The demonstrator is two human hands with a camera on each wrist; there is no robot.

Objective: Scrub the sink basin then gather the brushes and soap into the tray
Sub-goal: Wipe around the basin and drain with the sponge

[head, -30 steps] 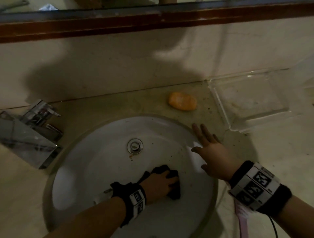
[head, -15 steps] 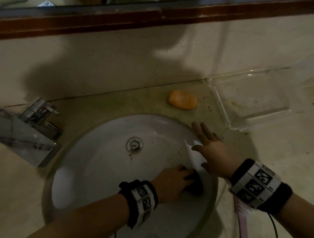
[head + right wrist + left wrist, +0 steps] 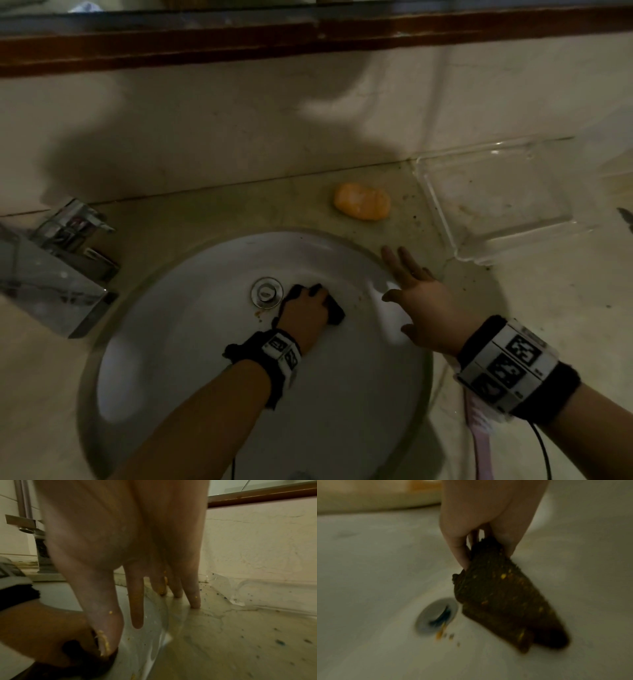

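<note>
we stand over the tabletop [image 3: 212,219], a stained stone slab that carries everything here. sunk into it is the sink basin [image 3: 191,342], white and round, the largest thing we work on. at its left edge sits the chrome tap [image 3: 65,253]. on the far right lies the clear tray [image 3: 507,205], nothing in it that we can make out, waiting for the gathering we judge is yet to start.

our right hand [image 3: 423,301] rests flat and open on the basin rim, fingers [image 3: 194,597] spread straight on the stone, we think to steady us while we lean in. our left hand [image 3: 305,317] is down in the bowl, fingers curled round a dark scrubbing pad [image 3: 505,601], pressing it to the porcelain just beside the drain [image 3: 267,293]; we hold it there because orange crumbs [image 3: 447,635] cling near the drain.

the orange soap [image 3: 362,201] lies on the tabletop behind the basin, near the tray but outside it. a pink brush handle [image 3: 479,442] shows under our right wrist. so the scrub is in hand.
</note>
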